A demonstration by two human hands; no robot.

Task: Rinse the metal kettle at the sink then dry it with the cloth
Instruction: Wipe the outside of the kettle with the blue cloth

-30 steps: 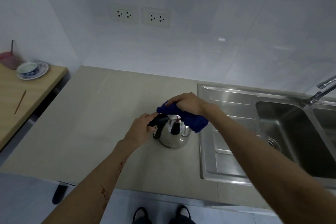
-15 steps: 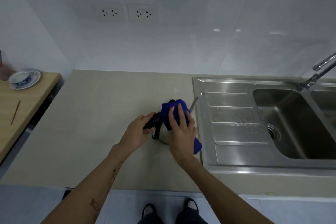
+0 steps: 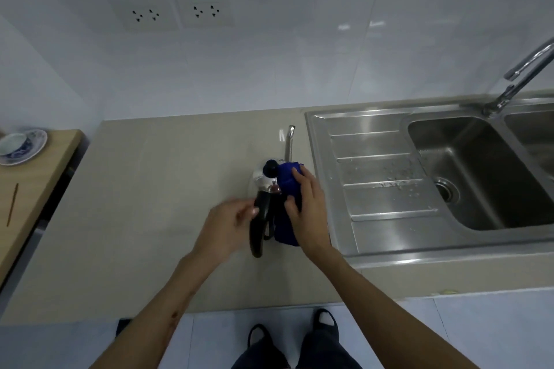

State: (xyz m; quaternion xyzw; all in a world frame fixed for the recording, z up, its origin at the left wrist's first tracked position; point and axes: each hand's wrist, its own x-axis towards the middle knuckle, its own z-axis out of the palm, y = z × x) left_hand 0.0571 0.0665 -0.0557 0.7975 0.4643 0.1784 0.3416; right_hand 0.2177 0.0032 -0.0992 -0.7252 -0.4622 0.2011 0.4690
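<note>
The metal kettle [image 3: 259, 178] stands on the beige counter [image 3: 150, 204] just left of the sink, with its thin spout [image 3: 289, 141] pointing away from me. Its black handle [image 3: 259, 231] points toward me. My left hand [image 3: 224, 226] is at the handle's left side, fingertips pinching it, slightly blurred. My right hand [image 3: 308, 210] presses the blue cloth [image 3: 287, 181] against the kettle's right side, which hides that flank. The black lid knob [image 3: 271, 167] shows above the cloth.
The steel sink's drainboard [image 3: 386, 219], with water drops on it, lies right of the kettle, then a basin [image 3: 485, 177] and the faucet [image 3: 518, 75]. A wooden table at left holds a cup on a saucer [image 3: 21, 147] and a stick [image 3: 12, 204]. Wall sockets [image 3: 174, 13] are above.
My right hand slid the cloth from the kettle's top down onto its right side. The left hand stayed at the handle, which now points toward me. My view dropped lower over the counter.
</note>
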